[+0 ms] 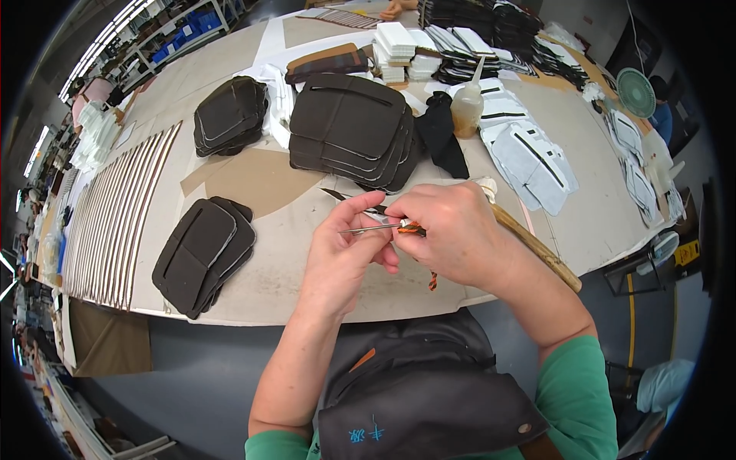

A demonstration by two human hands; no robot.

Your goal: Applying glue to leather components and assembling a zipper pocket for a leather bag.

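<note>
Over the table's near edge my hands meet. My right hand (452,226) is closed on a slim pointed metal tool (366,229) with a braided orange-and-black cord (433,280) hanging from it. The tool's tip reaches across my left hand (345,238), whose thumb and fingers close around a narrow dark piece (333,194) with some white beside it. Fingers hide most of that piece. Close by on the left lies a small stack of dark brown panels (201,253) with zip-like slits. Beyond my hands is a larger stack of similar panels (345,123).
A wooden-handled hammer (537,249) lies right of my right hand. Behind it stand a squeeze bottle (467,107) and black cloth (441,134). White panels (529,157) lie at the right, striped strips (123,215) at the left. Another person's hand (395,9) shows at the far edge.
</note>
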